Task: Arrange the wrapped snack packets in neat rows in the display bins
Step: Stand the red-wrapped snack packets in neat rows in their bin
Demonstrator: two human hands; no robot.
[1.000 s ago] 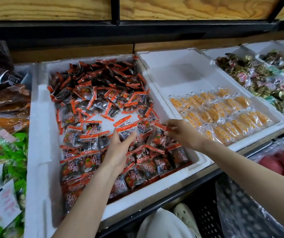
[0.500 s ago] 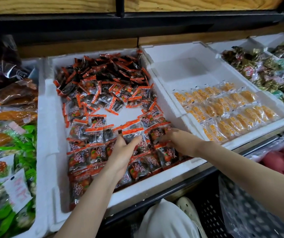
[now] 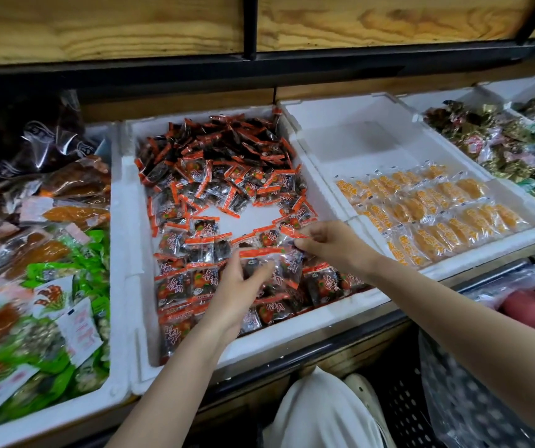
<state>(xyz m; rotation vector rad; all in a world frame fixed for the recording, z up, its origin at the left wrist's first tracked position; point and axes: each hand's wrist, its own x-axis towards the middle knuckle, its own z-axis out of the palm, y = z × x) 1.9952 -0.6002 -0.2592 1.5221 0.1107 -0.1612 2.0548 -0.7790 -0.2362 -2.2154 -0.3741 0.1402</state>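
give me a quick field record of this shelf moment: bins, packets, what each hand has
middle bin: white foam; red-edged packets heaped at the back, rows at the front, white floor showing between
left grip: left hand holds a clear-bodied packet
right grip: right hand pinches a red-strip packet
right bin: orange packets in rows at the front

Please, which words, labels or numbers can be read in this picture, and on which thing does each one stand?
No text reads clearly.
Red-edged packets: large white Chinese characters, too blurred to quote.
Orange packets: print too small.
White label: red print, blurred.
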